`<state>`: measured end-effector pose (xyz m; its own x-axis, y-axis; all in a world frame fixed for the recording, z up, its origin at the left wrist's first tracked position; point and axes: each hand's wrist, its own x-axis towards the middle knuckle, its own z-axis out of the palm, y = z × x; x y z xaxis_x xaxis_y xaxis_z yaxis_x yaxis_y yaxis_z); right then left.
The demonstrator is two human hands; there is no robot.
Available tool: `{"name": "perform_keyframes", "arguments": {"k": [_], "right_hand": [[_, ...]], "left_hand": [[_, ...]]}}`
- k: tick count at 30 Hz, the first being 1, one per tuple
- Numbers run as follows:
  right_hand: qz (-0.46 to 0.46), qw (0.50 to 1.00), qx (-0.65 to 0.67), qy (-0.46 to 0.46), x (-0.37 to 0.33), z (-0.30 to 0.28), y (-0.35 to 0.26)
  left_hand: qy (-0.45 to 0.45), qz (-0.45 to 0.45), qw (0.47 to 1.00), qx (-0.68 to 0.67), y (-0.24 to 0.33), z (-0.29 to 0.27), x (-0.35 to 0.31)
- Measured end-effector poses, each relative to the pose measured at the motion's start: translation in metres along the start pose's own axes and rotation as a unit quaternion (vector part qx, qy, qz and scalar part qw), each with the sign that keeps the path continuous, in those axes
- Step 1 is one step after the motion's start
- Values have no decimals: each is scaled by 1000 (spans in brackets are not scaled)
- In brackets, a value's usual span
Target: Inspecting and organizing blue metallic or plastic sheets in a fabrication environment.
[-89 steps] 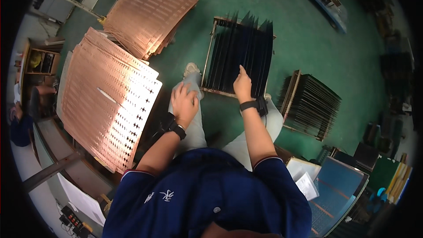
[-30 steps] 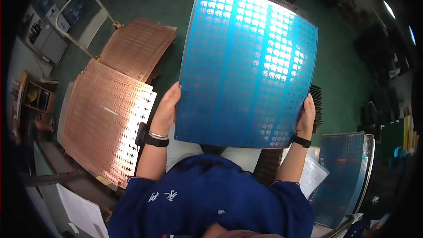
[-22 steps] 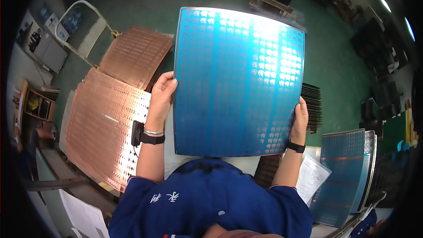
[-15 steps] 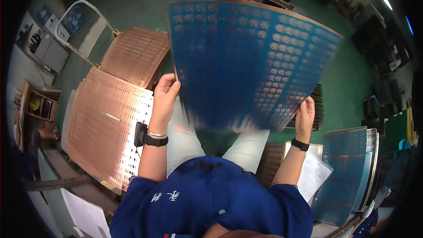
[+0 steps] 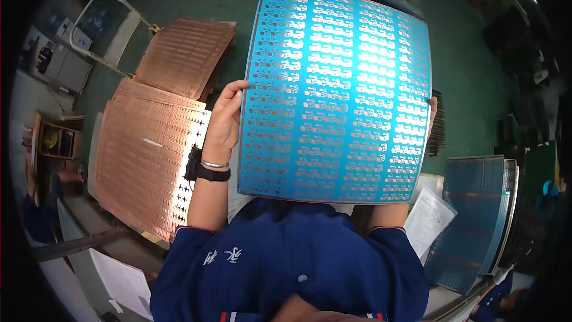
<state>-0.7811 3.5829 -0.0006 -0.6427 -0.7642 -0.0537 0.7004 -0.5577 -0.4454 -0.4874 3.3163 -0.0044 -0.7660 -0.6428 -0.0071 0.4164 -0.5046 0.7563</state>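
A large blue circuit board panel point(image 5: 325, 107) with rows of copper-coloured patterns is held up in front of me, its surface catching bright light. My left hand point(image 5: 225, 116) grips its left edge, thumb and fingers closed on the rim. On the opposite edge my right hand point(image 5: 433, 113) shows only its fingertips; the panel hides the rest of that hand and wrist. To the left lies a stack of copper panels point(image 5: 134, 149), with a thin pale stick point(image 5: 152, 142) on top.
Another copper stack point(image 5: 182, 56) lies beyond, beside a trolley handle point(image 5: 89, 30). At my right, blue panels point(image 5: 471, 220) stand leaning together next to white paper sheets point(image 5: 430, 217). A dark rack point(image 5: 438, 128) shows behind the held panel. White paper point(image 5: 122, 280) lies lower left.
The panel has swung to face me more squarely and come nearer my body, now covering my legs and right forearm. Both hands have moved up slightly, still holding its edges.
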Motion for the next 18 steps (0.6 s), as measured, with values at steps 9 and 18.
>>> {"name": "perform_keyframes", "arguments": {"k": [9, 18], "right_hand": [[-83, 995, 36, 38, -8, 33, 10], [-146, 988, 14, 47, -8, 16, 0]], "left_hand": [[22, 15, 999, 25, -4, -2, -5], [6, 12, 1000, 6, -11, -11, -7]]}}
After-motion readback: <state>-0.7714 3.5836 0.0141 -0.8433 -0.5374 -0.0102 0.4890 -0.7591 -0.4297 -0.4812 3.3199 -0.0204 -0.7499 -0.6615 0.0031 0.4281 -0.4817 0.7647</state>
